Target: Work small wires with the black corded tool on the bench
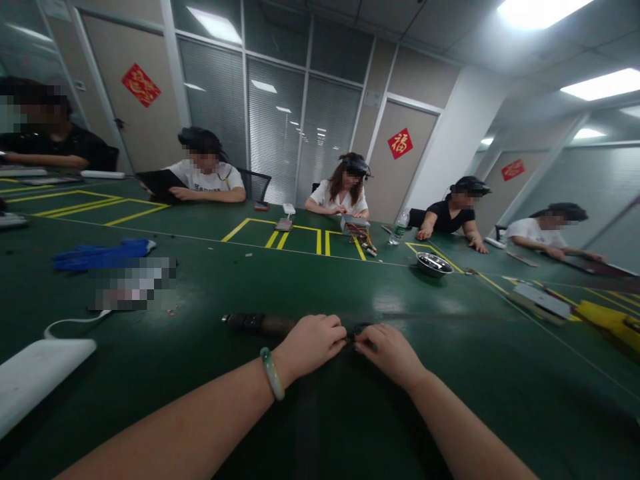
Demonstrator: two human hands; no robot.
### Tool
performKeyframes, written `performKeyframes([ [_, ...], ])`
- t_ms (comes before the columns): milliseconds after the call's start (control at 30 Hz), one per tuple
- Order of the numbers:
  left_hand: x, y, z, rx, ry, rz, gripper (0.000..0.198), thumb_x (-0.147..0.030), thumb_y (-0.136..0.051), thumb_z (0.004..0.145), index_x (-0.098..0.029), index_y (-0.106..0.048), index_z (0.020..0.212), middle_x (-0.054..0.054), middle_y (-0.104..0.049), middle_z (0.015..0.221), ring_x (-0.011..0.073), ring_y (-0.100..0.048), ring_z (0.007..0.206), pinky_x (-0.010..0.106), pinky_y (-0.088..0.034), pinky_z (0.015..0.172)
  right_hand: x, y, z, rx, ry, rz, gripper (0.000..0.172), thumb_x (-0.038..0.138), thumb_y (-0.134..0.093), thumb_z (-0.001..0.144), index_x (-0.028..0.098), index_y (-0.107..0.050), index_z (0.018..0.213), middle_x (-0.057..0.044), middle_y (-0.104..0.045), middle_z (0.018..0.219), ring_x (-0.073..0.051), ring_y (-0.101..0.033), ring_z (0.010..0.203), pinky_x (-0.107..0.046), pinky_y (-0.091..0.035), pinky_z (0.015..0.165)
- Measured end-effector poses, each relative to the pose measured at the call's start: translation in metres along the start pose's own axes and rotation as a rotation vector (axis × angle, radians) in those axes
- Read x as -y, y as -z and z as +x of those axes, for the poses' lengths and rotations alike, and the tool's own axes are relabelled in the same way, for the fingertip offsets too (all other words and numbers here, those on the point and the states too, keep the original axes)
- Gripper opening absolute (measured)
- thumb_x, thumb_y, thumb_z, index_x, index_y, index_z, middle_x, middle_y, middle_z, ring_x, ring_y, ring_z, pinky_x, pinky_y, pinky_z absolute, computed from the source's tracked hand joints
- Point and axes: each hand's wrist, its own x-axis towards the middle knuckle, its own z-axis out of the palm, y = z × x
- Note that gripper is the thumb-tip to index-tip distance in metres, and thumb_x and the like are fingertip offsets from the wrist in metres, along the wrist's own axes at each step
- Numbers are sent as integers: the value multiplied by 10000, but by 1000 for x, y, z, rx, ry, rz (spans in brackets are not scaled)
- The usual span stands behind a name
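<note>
A long dark rod-shaped thing, black with a silvery tip at its left end and a browner middle, lies on the green table in front of me. My left hand, with a green and white bangle on the wrist, is closed over its right part. Close beside it, my right hand is closed in a pinch at a small dark piece. The fingertips of both hands nearly meet there. Whether the small piece joins the rod is hidden by my fingers.
Left of me are a white power bank with a cable, a blurred-out phone-like thing and blue gloves. A steel bowl, a water bottle and a yellow thing are to the right. Several people sit opposite.
</note>
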Motion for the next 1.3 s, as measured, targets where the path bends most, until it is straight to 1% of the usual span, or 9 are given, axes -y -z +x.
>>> performKeyframes([
  [200, -1, 0, 0, 10, 19, -13, 139, -314, -536, 913, -220, -624, 964, 18, -593, 937, 169, -588, 853, 295, -442, 724, -1, -4, 1, 0, -56, 53, 51, 255, -613, 854, 214, -621, 883, 7, -667, 887, -157, -604, 848, -299, -421, 803],
  [367, -3, 2, 1, 20, 24, -24, 121, -290, -536, 913, -214, -619, 958, 23, -594, 937, 170, -590, 867, 300, -441, 750, 2, -7, 3, -25, -127, 54, 75, 281, -608, 857, 206, -618, 858, -4, -671, 864, -166, -614, 811, -297, -426, 765],
  [533, -4, 0, 1, 25, 42, -31, 115, -285, -539, 906, -206, -612, 946, 27, -594, 938, 176, -586, 877, 302, -444, 763, 6, -7, 7, -10, -145, 77, 66, 269, -591, 873, 213, -626, 872, 4, -673, 858, -159, -617, 818, -283, -428, 765],
  [733, -4, 0, 0, 22, 54, -48, 117, -298, -539, 905, -206, -602, 940, 21, -595, 935, 170, -582, 865, 296, -441, 759, 4, -7, 8, -8, -122, 96, 88, 244, -599, 867, 228, -645, 940, 10, -681, 940, -154, -615, 884, -289, -419, 829],
  [967, -4, 1, 1, 21, 47, -48, 108, -276, -569, 884, -210, -599, 964, 19, -598, 947, 173, -581, 884, 305, -445, 783, 5, -7, 6, -20, -109, 88, 77, 227, -582, 869, 220, -650, 904, 8, -678, 897, -150, -614, 842, -285, -425, 797],
  [1100, -5, 3, 0, 23, 46, -35, 95, -269, -548, 895, -210, -608, 937, 20, -596, 941, 166, -584, 861, 292, -448, 746, 3, -6, 6, -20, -94, 99, 78, 221, -574, 871, 216, -648, 894, 9, -675, 901, -140, -611, 847, -274, -426, 798],
  [1300, -5, 3, 0, 18, 47, -32, 106, -274, -539, 893, -209, -621, 916, 18, -601, 925, 163, -588, 844, 290, -446, 738, 4, -4, 6, -8, -85, 106, 64, 227, -590, 864, 217, -650, 882, 16, -677, 894, -134, -611, 838, -270, -425, 793],
])
